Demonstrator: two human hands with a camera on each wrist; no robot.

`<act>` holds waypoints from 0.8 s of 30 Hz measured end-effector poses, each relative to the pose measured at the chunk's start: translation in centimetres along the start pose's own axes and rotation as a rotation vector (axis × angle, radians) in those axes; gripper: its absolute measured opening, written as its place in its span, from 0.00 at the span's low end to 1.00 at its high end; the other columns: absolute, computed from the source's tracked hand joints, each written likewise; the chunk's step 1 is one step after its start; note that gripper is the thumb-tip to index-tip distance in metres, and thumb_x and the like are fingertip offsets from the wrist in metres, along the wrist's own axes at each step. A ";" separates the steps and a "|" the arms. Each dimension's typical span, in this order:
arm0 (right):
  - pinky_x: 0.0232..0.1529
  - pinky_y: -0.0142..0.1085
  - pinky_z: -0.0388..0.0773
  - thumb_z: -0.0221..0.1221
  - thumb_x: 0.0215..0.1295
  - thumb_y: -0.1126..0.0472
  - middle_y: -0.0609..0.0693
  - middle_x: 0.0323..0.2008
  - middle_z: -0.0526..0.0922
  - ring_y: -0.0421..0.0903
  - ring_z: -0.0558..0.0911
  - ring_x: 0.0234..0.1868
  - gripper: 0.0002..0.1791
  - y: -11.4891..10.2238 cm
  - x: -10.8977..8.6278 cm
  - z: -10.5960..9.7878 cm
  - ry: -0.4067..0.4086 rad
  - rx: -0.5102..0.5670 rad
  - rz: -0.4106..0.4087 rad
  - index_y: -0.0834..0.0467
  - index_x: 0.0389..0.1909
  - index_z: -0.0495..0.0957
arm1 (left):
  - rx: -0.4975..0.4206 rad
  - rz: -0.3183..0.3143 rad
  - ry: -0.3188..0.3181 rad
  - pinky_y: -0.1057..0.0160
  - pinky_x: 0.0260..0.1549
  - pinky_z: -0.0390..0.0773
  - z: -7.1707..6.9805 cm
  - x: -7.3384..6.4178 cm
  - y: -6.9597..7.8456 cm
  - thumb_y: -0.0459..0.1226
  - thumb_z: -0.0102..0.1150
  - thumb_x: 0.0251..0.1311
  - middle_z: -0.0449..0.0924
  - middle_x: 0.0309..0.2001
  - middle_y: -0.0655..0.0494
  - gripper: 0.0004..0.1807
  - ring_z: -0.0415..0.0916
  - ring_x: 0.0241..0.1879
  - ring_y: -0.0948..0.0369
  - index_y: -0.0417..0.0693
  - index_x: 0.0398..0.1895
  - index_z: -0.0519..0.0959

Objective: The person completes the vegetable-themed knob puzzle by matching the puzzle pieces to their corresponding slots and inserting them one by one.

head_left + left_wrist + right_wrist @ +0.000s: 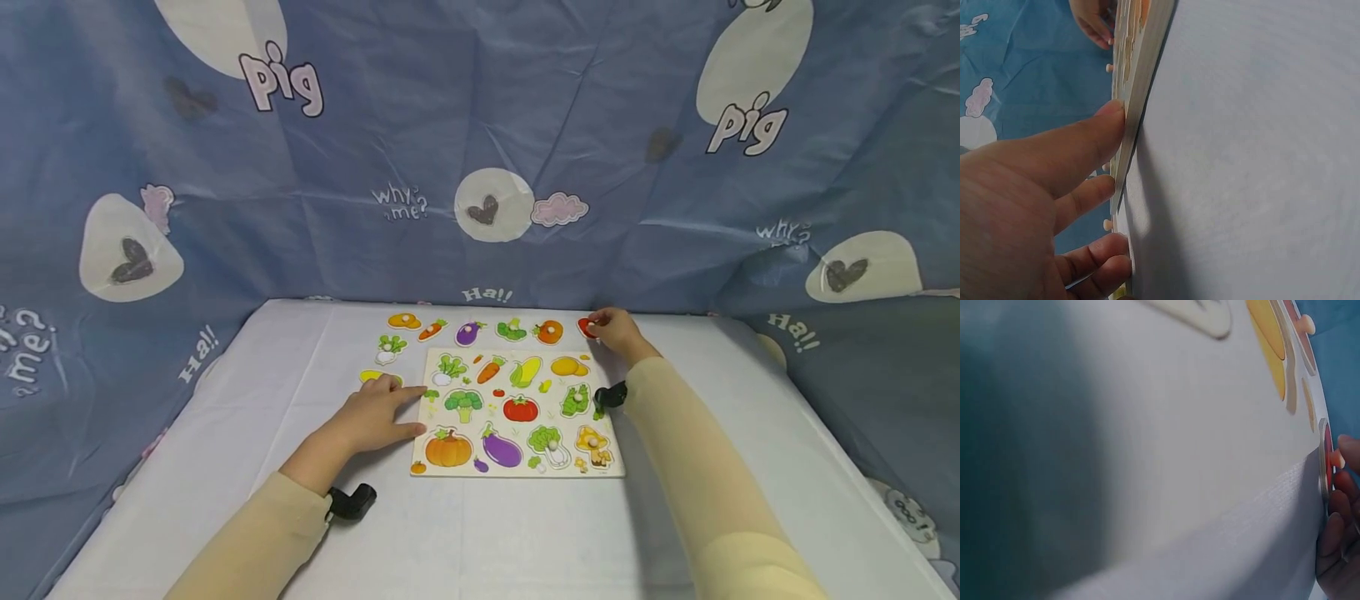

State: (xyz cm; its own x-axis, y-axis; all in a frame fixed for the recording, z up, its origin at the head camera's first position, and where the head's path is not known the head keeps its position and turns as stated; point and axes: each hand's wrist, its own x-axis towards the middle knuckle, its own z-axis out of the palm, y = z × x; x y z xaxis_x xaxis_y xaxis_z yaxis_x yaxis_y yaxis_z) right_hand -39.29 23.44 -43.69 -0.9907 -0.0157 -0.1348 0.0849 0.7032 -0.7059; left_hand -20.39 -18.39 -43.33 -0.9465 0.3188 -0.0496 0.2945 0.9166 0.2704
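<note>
A wooden vegetable puzzle board [551, 429] lies on the white table. My left hand [375, 414] rests at its left edge with fingers loosely extended; in the left wrist view the thumb [1094, 137] touches the board's edge. Beyond the far right corner, my right hand [621, 333] pinches at the red tomato piece [587, 327]. The right wrist view has thumb and forefinger at the wooden knob [1337, 459] of this red piece. Knobbed cabbage [551, 447], mushroom [594, 444] and green vegetable [576, 400] pieces sit in the board.
Along the board's far side lie loose knobbed pieces: pumpkin [549, 332], broccoli [512, 330], eggplant [468, 333], carrot [432, 330] and potato [404, 321]. A radish piece [390, 348] and a partly hidden yellow piece [371, 376] lie to the left. Blue printed cloth [420, 258] hangs behind.
</note>
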 end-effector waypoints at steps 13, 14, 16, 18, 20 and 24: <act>0.46 0.40 0.71 0.57 0.72 0.64 0.61 0.48 0.76 0.53 0.73 0.45 0.11 -0.4 0.1 0.0 -0.073 -0.020 -0.002 0.64 0.50 0.77 | 0.013 -0.007 -0.012 0.46 0.48 0.71 -0.2 0.2 0.1 0.58 0.66 0.58 0.71 0.55 0.43 0.38 0.67 0.47 0.49 0.57 0.70 0.72; 0.46 0.40 0.72 0.57 0.72 0.64 0.61 0.48 0.76 0.53 0.73 0.45 0.11 -0.4 0.0 0.0 -0.074 -0.027 -0.009 0.64 0.50 0.77 | 0.012 -0.006 -0.013 0.46 0.49 0.71 -0.2 0.1 0.1 0.58 0.66 0.58 0.71 0.55 0.43 0.38 0.68 0.47 0.49 0.57 0.70 0.73; 0.46 0.40 0.73 0.57 0.72 0.64 0.61 0.48 0.77 0.53 0.74 0.44 0.10 -0.5 0.0 0.2 -0.073 -0.042 -0.019 0.63 0.49 0.77 | 0.011 -0.003 -0.013 0.45 0.49 0.72 -0.2 0.1 0.2 0.58 0.67 0.58 0.71 0.55 0.42 0.38 0.68 0.47 0.48 0.56 0.70 0.73; 0.46 0.40 0.74 0.57 0.73 0.64 0.62 0.49 0.78 0.53 0.75 0.44 0.09 -0.5 0.0 0.3 -0.074 -0.055 -0.028 0.63 0.49 0.77 | 0.011 -0.007 -0.015 0.45 0.50 0.71 -0.2 0.1 0.2 0.58 0.67 0.58 0.71 0.56 0.42 0.38 0.68 0.48 0.48 0.57 0.70 0.72; 0.47 0.41 0.74 0.57 0.73 0.63 0.63 0.50 0.78 0.53 0.76 0.45 0.09 -0.5 0.1 0.3 -0.076 -0.065 -0.027 0.63 0.49 0.77 | 0.013 -0.005 -0.013 0.44 0.50 0.71 -0.2 0.1 0.1 0.58 0.67 0.58 0.71 0.56 0.41 0.38 0.68 0.49 0.47 0.56 0.70 0.72; 0.50 0.42 0.75 0.56 0.74 0.63 0.63 0.52 0.78 0.54 0.76 0.47 0.09 -0.3 0.2 0.2 -0.081 -0.067 -0.021 0.63 0.50 0.77 | 0.018 0.000 -0.012 0.44 0.51 0.71 -0.1 0.1 0.1 0.59 0.66 0.58 0.71 0.57 0.41 0.38 0.68 0.50 0.47 0.57 0.70 0.72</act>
State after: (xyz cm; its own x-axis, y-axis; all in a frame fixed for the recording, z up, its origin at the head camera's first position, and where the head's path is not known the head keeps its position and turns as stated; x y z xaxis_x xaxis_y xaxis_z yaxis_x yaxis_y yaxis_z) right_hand -39.53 23.05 -43.68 -0.9802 -0.0864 -0.1780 0.0541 0.7480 -0.6615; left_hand -20.51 -18.32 -43.22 -0.9450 0.3211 -0.0615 0.2964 0.9208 0.2534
